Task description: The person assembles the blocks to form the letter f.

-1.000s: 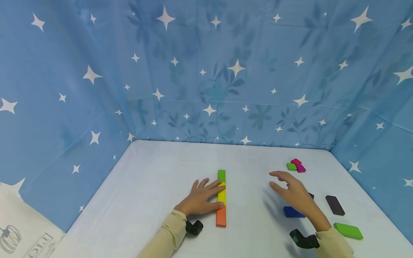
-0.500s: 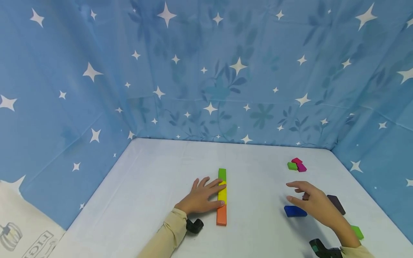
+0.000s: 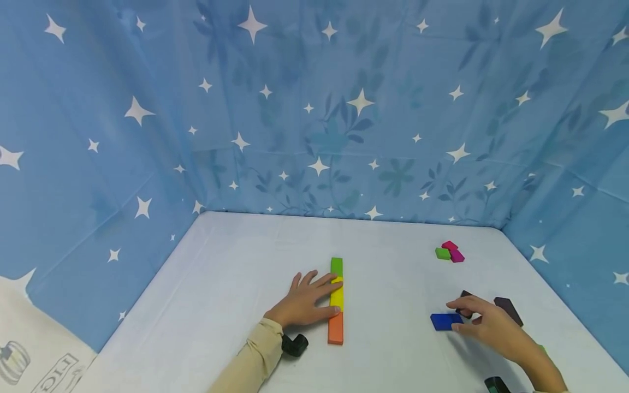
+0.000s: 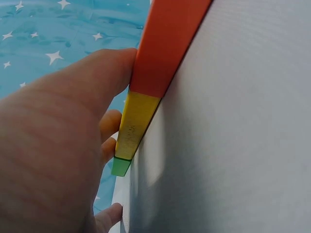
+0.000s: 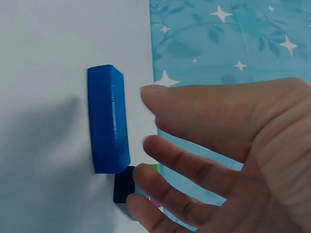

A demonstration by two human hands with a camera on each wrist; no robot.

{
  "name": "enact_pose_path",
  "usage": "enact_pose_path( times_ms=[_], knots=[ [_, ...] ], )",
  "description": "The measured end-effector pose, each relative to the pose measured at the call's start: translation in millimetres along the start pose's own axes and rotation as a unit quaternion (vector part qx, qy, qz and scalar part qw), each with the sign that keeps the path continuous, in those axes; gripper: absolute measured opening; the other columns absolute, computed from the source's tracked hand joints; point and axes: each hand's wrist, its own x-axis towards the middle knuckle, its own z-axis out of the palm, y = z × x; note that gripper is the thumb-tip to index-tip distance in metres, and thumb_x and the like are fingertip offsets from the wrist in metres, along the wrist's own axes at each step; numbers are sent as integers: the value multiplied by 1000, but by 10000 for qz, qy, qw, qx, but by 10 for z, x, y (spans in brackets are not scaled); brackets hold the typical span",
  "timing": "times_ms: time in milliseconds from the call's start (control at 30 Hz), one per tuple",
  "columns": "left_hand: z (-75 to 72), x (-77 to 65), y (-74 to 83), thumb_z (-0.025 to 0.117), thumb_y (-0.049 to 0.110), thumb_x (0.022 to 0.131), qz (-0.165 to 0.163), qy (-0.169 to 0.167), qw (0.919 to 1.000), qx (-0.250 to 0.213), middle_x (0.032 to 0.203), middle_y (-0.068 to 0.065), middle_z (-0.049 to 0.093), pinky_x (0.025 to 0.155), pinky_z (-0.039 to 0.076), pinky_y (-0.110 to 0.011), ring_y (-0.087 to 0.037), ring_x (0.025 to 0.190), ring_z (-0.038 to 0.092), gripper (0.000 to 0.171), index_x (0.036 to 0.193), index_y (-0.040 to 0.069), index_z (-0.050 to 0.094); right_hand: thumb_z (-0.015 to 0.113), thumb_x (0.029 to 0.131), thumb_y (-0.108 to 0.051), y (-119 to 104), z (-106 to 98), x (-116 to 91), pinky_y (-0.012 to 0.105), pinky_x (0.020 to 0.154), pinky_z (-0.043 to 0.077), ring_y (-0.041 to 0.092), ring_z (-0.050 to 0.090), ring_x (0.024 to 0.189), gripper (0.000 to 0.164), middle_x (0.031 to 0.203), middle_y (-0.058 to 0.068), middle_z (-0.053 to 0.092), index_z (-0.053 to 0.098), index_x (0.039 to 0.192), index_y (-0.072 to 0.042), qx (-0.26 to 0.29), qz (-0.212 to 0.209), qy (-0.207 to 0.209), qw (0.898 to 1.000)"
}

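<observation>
Star-printed blue curtains point(image 3: 275, 120) rose behind a white table point(image 3: 245, 245) in the head view, where the left hand point(image 3: 304, 303), fingers spread and unclenched, touched a yellow block point(image 3: 337, 299) at its three o'clock, end to end between a green block point(image 3: 336, 266) and an orange block point(image 3: 336, 329), and the right hand point(image 3: 495, 329) hovered by a blue block point(image 3: 442, 322) at its nine o'clock. In the left wrist view, the thumb point(image 4: 104, 73) rested against the orange block. In the right wrist view, the parted fingers point(image 5: 182, 162) grasped nothing, just short of the blue block, with a dark block point(image 5: 124, 187) off its six o'clock end.

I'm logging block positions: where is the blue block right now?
In the head view, the blue block lies right of centre on the white table, close to the right hand, with a dark block just beyond it.
</observation>
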Motion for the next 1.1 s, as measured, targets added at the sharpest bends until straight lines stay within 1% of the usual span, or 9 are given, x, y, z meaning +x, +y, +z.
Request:
enact_pose_path(
  times_ms=[100,200,300,433,500,600,733,900,1100],
  knots=[
    [13,-8,-11,57,59,106,0,-10,10000,-32,172,2,36,125,7,-69,-41,159,22,67,165,28,47,85,91,-15,38,38,9,28,77,58,27,63,105,41,120,10,69,73,127,3,28,-67,-118,9999],
    [10,-13,-10,57,59,105,-4,4,10000,-54,172,2,36,125,7,-69,-41,159,22,68,165,28,47,86,90,-11,54,69,33,34,78,59,25,61,101,40,117,8,68,73,125,4,-47,-70,-204,9998],
    [2,-17,-7,57,59,105,-19,10,10000,-50,172,3,36,125,7,-68,-40,159,22,67,165,28,47,86,88,-8,60,103,56,36,78,58,23,57,96,39,107,3,65,74,123,4,-152,32,-261,9995],
    [-4,-23,-5,57,58,106,-43,0,10000,-53,172,3,36,126,7,-68,-40,159,22,67,164,27,48,86,87,-3,58,139,78,31,74,54,21,54,91,37,96,1,58,75,121,3,-245,43,-233,9994],
    [-12,-31,1,57,58,106,-41,-1,10000,-49,172,2,36,125,8,-68,-40,159,23,67,164,27,48,86,86,-1,53,151,89,28,72,52,21,53,89,36,93,1,57,75,120,3,-232,42,-206,9995],
    [-29,-42,13,58,57,106,-28,11,10000,-65,172,2,37,125,8,-68,-41,159,23,67,164,26,48,85,86,1,56,162,111,26,70,50,20,54,87,34,93,0,59,75,119,3,-256,-97,-183,9995],
    [-49,-50,18,59,57,105,-33,39,10000,-72,171,1,37,125,8,-69,-41,159,23,67,164,26,48,85,87,1,39,160,165,25,71,52,20,56,86,33,95,0,63,75,118,3,-169,-246,-81,9995],
    [-37,-42,6,58,57,105,-50,20,10000,-47,172,3,37,125,7,-68,-40,159,22,67,164,28,48,85,88,-3,-28,170,257,27,73,55,20,61,89,33,101,1,68,74,120,3,-5,-215,33,9998],
    [6,-15,-15,56,60,105,-49,-16,10000,-19,172,7,35,126,5,-66,-37,160,21,68,165,31,45,84,91,-6,-131,218,413,28,74,56,21,61,90,35,102,3,69,73,122,5,138,-231,81,9996]
  ],
)
